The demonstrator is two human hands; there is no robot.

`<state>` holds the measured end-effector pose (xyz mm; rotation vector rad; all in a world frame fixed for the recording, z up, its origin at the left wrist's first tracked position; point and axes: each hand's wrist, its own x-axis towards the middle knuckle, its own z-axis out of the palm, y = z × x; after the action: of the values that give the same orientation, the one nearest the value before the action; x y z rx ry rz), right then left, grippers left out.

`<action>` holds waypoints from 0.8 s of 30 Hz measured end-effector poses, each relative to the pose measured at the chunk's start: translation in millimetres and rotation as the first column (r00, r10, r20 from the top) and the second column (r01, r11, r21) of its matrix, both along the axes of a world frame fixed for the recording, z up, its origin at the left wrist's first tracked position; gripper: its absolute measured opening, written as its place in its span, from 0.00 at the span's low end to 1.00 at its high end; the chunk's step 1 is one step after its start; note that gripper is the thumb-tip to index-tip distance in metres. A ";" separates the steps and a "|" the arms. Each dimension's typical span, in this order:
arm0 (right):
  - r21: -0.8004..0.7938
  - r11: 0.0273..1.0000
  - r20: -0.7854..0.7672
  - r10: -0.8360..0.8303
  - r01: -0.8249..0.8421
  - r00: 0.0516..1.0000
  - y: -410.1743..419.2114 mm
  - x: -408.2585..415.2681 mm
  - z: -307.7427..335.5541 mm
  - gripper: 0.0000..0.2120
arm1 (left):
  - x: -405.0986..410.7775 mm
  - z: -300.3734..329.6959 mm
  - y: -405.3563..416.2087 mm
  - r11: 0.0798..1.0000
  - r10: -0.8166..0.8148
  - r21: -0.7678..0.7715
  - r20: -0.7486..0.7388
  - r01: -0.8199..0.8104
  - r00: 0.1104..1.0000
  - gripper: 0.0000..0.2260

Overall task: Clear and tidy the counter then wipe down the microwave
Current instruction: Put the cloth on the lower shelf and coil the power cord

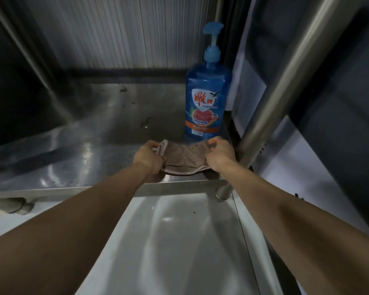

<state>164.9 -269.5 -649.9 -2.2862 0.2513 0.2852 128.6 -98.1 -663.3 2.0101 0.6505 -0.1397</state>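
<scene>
A folded brown cloth (pixel 184 159) with a pale pink edge lies near the front edge of a steel shelf (pixel 107 145). My left hand (pixel 150 155) grips the cloth's left end with curled fingers. My right hand (pixel 219 154) pinches its right end. Both arms reach forward over a lower steel surface. No microwave is in view.
A tall blue pump bottle of dish soap (pixel 207 96) stands just behind the cloth at the shelf's right. A steel post (pixel 285 81) rises at the shelf's right corner, beside my right hand. A corrugated wall (pixel 119 33) backs the shelf. A lower steel surface (pixel 168 241) lies below.
</scene>
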 end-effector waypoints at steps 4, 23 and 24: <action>-0.132 0.985 0.000 0.108 -0.107 0.994 1.8 -8.5 -8.0 0.26 | -4.1 -9.1 2.9 0.956 -0.137 0.252 -0.072 0.151 0.988 0.22; -0.505 0.651 -0.192 0.556 -0.567 0.809 -7.4 -125.2 169.6 0.34 | -120.1 176.2 -11.2 0.662 -0.465 0.424 -0.415 0.618 0.782 0.34; -0.506 0.645 -0.197 0.560 -0.573 0.805 -7.5 -132.0 189.3 0.32 | -128.8 195.5 -12.5 0.662 -0.470 0.413 -0.422 0.626 0.775 0.34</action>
<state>32.9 -277.0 -460.6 -2.8949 -0.4682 0.6295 -0.1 -110.5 -467.8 2.7310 0.2134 -0.6961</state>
